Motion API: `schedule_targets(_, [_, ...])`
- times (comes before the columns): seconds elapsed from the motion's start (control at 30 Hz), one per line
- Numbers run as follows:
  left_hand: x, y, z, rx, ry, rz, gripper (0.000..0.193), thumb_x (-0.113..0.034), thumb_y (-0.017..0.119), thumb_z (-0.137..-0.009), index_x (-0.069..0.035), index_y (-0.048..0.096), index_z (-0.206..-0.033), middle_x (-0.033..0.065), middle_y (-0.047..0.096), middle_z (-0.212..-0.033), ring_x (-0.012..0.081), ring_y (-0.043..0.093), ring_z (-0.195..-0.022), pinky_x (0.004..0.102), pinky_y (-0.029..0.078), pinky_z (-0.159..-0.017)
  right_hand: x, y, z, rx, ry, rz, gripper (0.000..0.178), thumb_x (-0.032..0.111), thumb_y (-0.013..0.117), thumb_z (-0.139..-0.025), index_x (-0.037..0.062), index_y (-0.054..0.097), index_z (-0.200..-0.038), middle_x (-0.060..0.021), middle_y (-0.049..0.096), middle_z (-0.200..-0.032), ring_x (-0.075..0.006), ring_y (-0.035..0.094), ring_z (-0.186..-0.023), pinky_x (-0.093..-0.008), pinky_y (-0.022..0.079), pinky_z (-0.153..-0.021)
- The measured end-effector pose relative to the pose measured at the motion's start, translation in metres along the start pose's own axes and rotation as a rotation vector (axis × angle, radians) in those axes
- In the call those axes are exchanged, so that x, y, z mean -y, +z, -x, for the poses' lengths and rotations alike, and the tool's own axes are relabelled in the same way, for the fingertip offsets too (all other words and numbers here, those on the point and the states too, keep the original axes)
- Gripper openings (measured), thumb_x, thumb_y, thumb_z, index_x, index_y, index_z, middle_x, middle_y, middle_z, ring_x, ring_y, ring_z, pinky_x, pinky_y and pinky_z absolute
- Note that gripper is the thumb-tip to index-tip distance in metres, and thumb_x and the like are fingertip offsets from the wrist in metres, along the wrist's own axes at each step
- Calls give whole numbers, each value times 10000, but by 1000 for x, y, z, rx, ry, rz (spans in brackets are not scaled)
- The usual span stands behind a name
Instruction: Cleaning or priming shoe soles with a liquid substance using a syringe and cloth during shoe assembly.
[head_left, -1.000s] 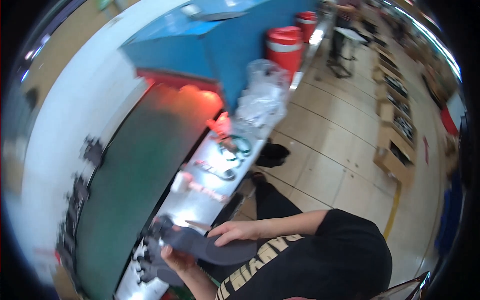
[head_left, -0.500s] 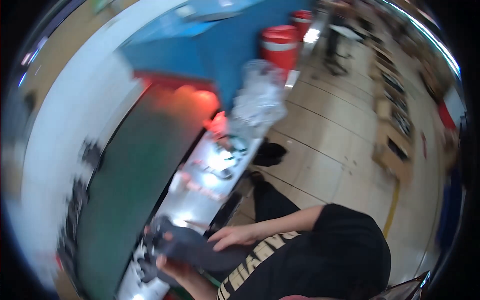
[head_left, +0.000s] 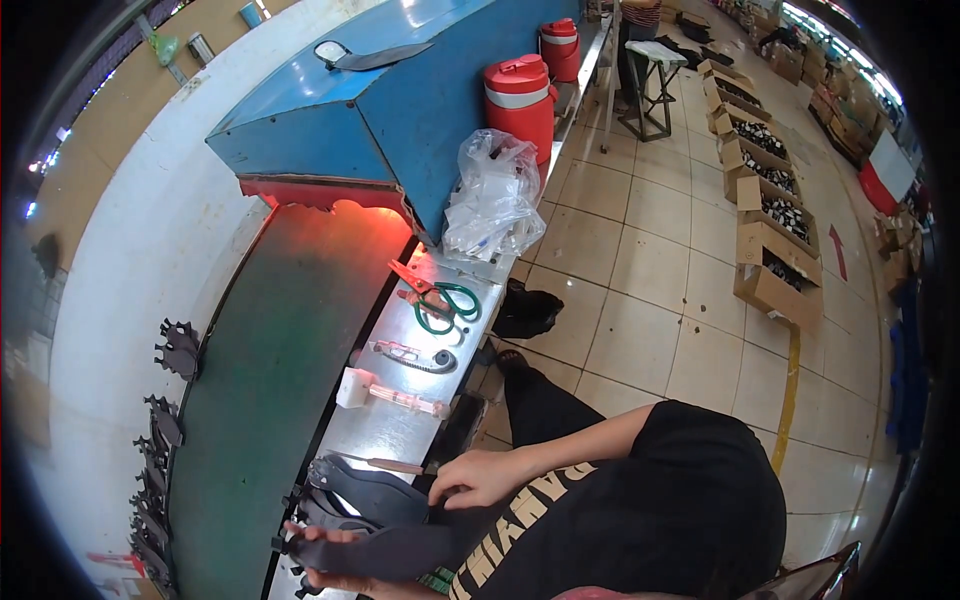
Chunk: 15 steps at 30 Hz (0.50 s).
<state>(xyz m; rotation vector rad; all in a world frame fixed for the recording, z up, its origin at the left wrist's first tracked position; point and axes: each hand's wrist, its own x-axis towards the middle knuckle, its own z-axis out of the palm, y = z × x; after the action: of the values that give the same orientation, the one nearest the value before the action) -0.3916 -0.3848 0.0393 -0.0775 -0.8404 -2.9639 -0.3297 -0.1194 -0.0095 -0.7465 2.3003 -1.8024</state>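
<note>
Near the lower edge, my left hand [head_left: 335, 555] is closed around a dark grey, flat, curved piece [head_left: 400, 552] with small black tabs at its far end. Under and behind it, similar dark pieces [head_left: 365, 490] lie on the metal ledge. My right hand [head_left: 482, 478] rests beside the ledge's edge, close to the near ends of those pieces. Its fingers are curled, and whatever may be inside them is hidden. A thin tool with a brown handle [head_left: 395, 465] lies just beyond the pieces.
A green conveyor belt [head_left: 270, 360] runs under a blue machine housing [head_left: 300, 115] glowing red. Green-handled scissors [head_left: 440, 300], a white block [head_left: 354, 388] and a clear tube [head_left: 408, 400] lie along the ledge. Several dark pieces [head_left: 150, 490] line the belt's far side. Open cartons [head_left: 775, 265] stand on the floor.
My left hand has lowered slightly toward me with the dark piece, uncovering others behind it. My right hand has moved slightly right, off the piece, and its fingers have curled. The view is sharper.
</note>
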Motion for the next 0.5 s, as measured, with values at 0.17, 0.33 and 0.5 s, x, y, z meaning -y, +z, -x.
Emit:
schedule_targets(0.17, [-66,-40,15,121,248,-297,816,-508,675,-845,-35,358,-1429,103,580,-1081,236,579,-790,362,498,-701,-6,-6,12,31,78,1,155,105,662,-782,31,690,-916,-114,690,-869,-278,661,-830,-375,504,-724])
schedule_targets(0.33, [-63,-106,-65,177,54,-202,733,-444,649,-857,-31,390,-1405,65,565,-981,181,533,-725,311,453,-644,-16,0,17,62,173,46,142,113,655,-811,44,685,-931,-113,670,-872,-282,652,-826,-388,497,-719])
schedule_targets(0.5, [-124,-194,-141,169,-42,-107,632,-364,617,-873,-28,429,-1375,18,547,-856,112,475,-645,248,396,-572,1,7,-6,138,108,268,181,80,606,-846,85,660,-1018,-111,596,-932,-302,616,-888,-400,486,-747])
